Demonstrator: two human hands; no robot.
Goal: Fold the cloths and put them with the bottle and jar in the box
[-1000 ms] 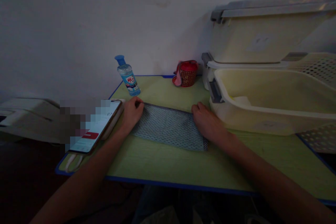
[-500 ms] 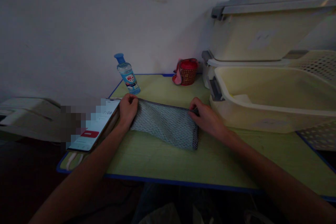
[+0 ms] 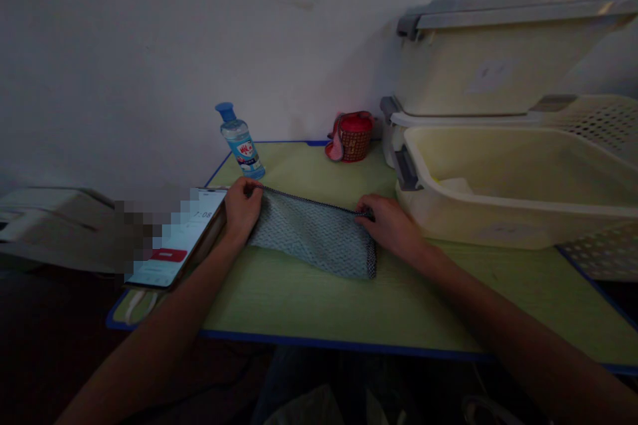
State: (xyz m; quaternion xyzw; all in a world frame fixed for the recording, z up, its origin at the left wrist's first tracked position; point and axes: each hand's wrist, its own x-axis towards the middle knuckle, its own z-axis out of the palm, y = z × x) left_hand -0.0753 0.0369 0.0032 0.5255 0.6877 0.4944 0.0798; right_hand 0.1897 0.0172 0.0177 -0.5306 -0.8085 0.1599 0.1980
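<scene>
A grey-blue checked cloth (image 3: 314,236) lies folded on the green table (image 3: 379,305). My left hand (image 3: 242,209) is closed on the cloth's far left corner. At the far right corner, my right hand (image 3: 391,226) pinches the dark edge. Between the two hands that far edge is raised a little off the table and pulled straight. The near part of the cloth rests on the table.
A phone (image 3: 182,246) with a lit screen lies at the table's left edge. A small bottle with a blue cap (image 3: 240,143) and a red pouch (image 3: 353,137) stand by the wall. Stacked cream plastic bins (image 3: 503,179) fill the right side.
Both hands went from lying flat on the cloth to gripping its far corners and lifting that edge. The cloth now looks shorter front to back.
</scene>
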